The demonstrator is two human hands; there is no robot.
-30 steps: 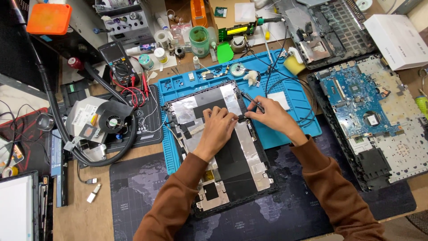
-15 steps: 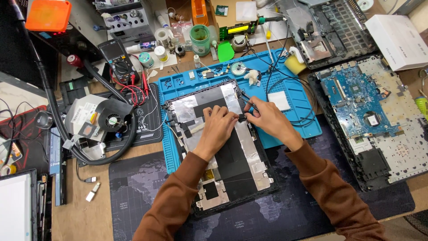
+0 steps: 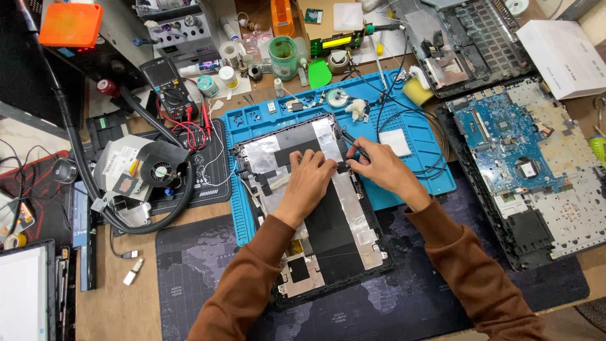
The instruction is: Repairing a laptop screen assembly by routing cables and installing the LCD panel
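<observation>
Cluttered wooden counter (image 3: 113, 303) carries a blue mat (image 3: 416, 183) at centre, where the open panel (image 3: 315, 215) lies, long axis running upper left to lower right; left hand (image 3: 308, 183) presses flat, fingers together; right hand (image 3: 379, 167) pinches a black tool (image 3: 353, 144).

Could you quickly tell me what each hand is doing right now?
Left hand: open, fingers pressed flat on the laptop panel.
Right hand: closed on a thin dark tool.
</observation>
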